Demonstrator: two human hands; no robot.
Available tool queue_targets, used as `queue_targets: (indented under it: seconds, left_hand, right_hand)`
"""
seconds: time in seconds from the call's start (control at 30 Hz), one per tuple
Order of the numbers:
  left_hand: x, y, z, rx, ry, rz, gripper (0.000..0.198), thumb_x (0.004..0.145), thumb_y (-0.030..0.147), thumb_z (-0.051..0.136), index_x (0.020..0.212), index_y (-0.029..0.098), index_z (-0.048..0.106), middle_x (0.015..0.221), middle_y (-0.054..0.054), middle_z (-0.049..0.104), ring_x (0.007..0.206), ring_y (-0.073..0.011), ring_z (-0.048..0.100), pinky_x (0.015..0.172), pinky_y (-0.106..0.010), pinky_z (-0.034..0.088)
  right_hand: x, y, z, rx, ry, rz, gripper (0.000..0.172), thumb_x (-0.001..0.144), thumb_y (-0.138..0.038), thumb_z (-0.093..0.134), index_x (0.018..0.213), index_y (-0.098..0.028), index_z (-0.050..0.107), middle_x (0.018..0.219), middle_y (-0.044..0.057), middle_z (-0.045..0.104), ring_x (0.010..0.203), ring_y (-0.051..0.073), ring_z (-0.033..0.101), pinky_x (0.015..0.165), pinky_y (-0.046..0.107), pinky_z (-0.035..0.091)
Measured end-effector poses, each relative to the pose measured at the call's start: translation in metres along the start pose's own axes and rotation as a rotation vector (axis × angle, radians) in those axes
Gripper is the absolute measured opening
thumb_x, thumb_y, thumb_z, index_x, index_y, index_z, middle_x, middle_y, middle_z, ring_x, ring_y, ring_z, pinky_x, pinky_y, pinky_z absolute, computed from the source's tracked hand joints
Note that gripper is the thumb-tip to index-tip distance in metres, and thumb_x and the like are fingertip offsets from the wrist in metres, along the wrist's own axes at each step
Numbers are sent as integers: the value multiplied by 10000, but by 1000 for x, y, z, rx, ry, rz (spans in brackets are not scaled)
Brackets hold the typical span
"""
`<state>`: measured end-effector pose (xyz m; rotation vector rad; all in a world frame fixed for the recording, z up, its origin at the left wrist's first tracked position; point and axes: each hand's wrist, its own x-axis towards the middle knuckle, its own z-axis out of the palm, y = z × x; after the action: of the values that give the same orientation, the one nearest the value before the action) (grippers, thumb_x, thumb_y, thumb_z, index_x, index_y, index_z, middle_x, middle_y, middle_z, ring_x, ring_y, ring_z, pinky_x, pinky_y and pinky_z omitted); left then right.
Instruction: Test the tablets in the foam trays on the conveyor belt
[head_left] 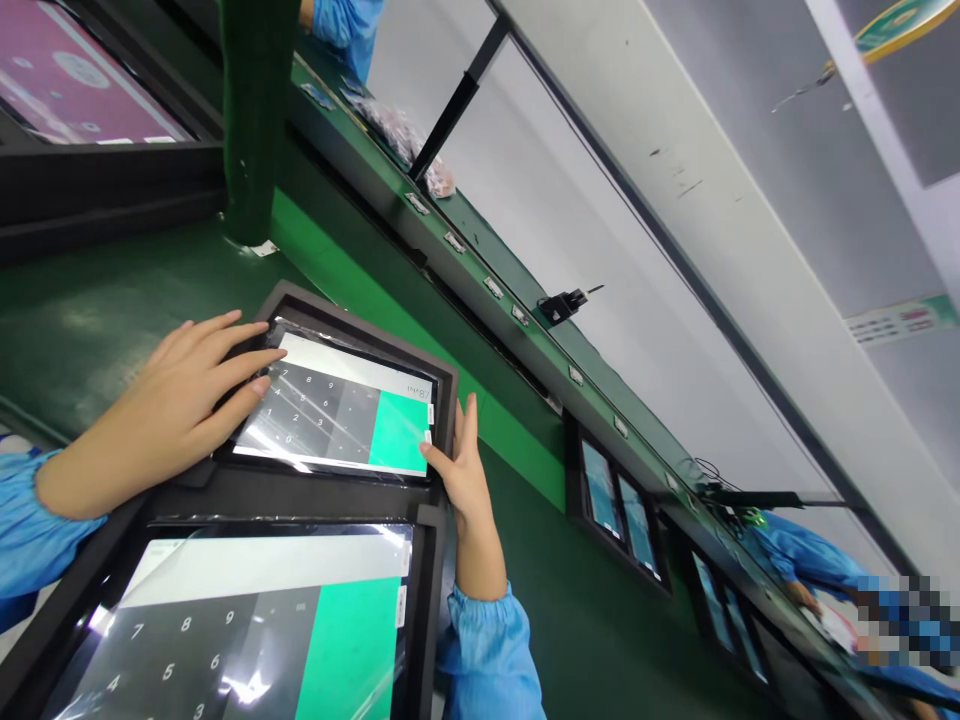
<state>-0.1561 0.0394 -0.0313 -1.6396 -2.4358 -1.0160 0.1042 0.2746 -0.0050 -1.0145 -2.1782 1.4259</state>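
Observation:
A tablet [337, 405] lies in the far slot of a black foam tray [300, 498], its screen lit with a calculator keypad and a teal panel. My left hand [202, 385] rests over the tablet's left edge, fingers stretched out and apart, fingertips at the screen's upper left. At the right end, my right hand [466, 470] holds the tray's edge, thumb on the tablet's right border and fingers along the outer side. Nearer to me, a second tablet [225, 640] in the same tray shows the same calculator under a loosely lifted clear film.
A tablet with a pink screen [82, 80] sits in black foam at upper left, beside a green post [255, 120]. More trayed tablets [619, 510] stand farther along the green bench [540, 570]. A black device [562, 305] lies on the ledge. Blue-sleeved co-workers [810, 555] are across the line.

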Motion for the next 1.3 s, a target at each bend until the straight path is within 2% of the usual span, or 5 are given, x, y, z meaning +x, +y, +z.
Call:
queue_targets:
  seconds: [0.53,0.7,0.77,0.97,1.3]
  left_hand:
    - [1,-1,5,-86,94,42,500,1036,466,319,1291,153,614,1442,-143,532,1423,-366,399,1152,-618,360]
    - [3,1,4,-94,95,51,480,1041,455,321,1298,165,605,1431,-136,541,1414,-361,408,1140,-606,378]
    - [4,1,4,-94,92,57,477,1043,452,323,1305,165,599,1429,-137,540,1415,-356,407,1135,-598,389]
    - [3,-1,4,-75,80,69,468,1042,447,330,1286,162,609,1423,-137,540,1420,-357,398,1143,-602,382]
    - [4,-1,6,-80,91,80,481,1041,465,322,1277,160,611,1408,-130,556,1403,-350,419,1128,-588,402]
  right_hand:
    - [17,5,5,24,77,70,1193,755,-502,768,1635,-217,14,1694,108,174,1553,288,242,1254,525,238]
    - [3,-8,9,-233,192,-157,590,946,-525,568,1480,-285,494,1661,61,307,1556,298,231,1242,583,251]
    - [-2,-18,14,-439,115,-315,379,1013,-455,489,1329,-318,647,1654,14,326,1573,295,166,1250,614,194]
    - [6,-45,40,-793,-206,-452,453,1054,-445,387,1456,-300,536,1705,18,146,1581,349,-12,1211,723,141]
    - [13,-43,46,-835,-218,-472,466,1060,-490,338,1415,-301,572,1699,33,191,1579,369,11,1183,762,134]
